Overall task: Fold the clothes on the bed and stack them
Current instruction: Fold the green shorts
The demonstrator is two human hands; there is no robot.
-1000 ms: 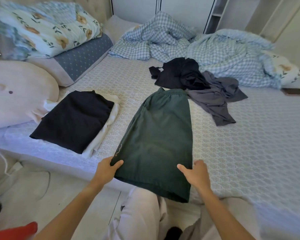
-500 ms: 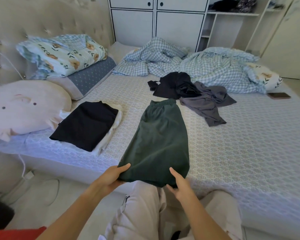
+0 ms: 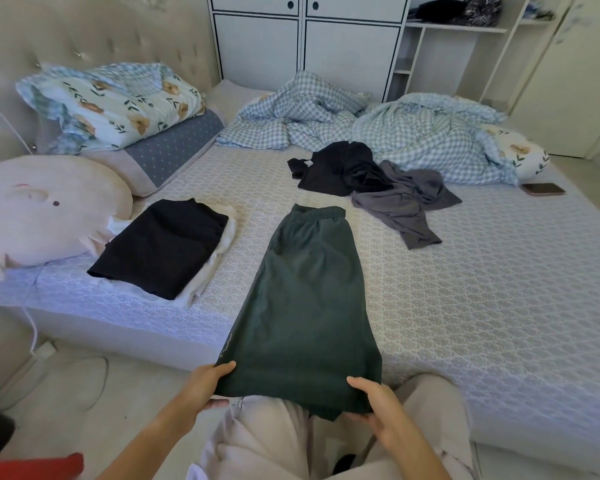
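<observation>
Hem lifted off bed (image 3: 465,306), both hands gripping

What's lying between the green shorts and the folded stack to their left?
Nothing: in the head view only bare patterned mattress cover separates the dark green shorts from the black-on-white folded stack.
</observation>
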